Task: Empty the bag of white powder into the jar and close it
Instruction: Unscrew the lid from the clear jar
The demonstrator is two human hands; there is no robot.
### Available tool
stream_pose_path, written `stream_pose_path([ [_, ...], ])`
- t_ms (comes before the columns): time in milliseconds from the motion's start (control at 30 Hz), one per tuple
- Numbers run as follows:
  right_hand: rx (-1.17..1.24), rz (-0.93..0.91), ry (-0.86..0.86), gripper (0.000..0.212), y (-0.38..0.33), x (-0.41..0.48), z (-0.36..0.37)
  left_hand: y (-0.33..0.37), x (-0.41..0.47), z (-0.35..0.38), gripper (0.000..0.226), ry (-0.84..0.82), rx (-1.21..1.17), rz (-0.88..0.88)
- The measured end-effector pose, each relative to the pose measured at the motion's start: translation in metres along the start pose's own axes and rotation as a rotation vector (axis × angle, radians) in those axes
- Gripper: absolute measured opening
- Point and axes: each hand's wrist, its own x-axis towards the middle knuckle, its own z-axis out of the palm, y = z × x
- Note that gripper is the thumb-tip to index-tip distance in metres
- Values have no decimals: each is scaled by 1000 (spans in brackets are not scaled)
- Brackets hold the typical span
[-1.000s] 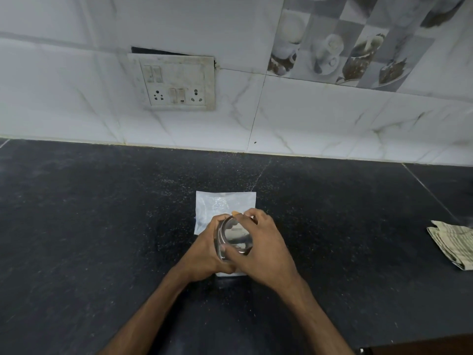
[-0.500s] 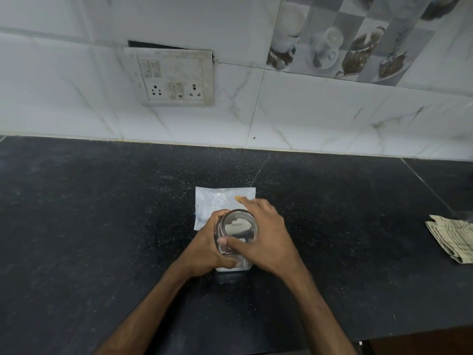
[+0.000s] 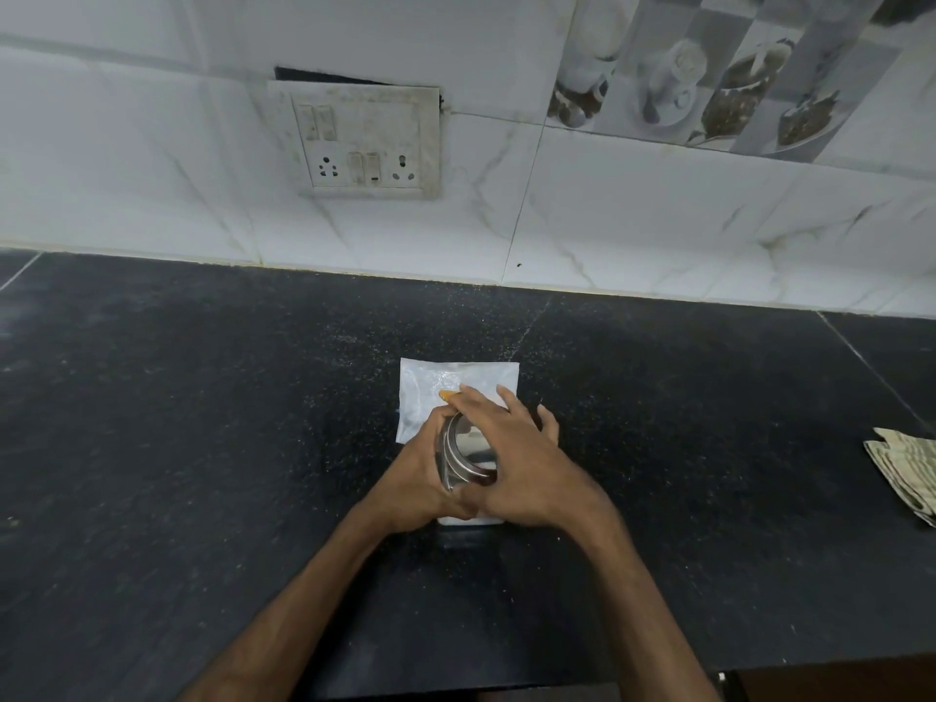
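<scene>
Lifted lid [image 3: 468, 450] now tilts; hands [image 3: 527, 468] hide jar.

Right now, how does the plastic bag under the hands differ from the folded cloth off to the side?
The bag is white, glossy plastic lying flat mid-counter, partly covered by both hands and the steel jar. The folded cloth is striped, matte fabric in layers at the right edge, untouched. Both rest on the black countertop.
</scene>
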Motion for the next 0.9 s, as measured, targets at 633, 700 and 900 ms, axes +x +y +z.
stream_pose_path([
  [633, 117, -44, 80, 89, 11, 5, 3, 2, -2, 1, 98, 14, -17, -30],
  [700, 102, -42, 70, 102, 11, 3, 0, 3, -3, 1, 98, 2, -3, -19],
  [900, 17, 1, 418, 54, -5, -2, 39, 5, -2, 2, 89, 30, 19, -10],
])
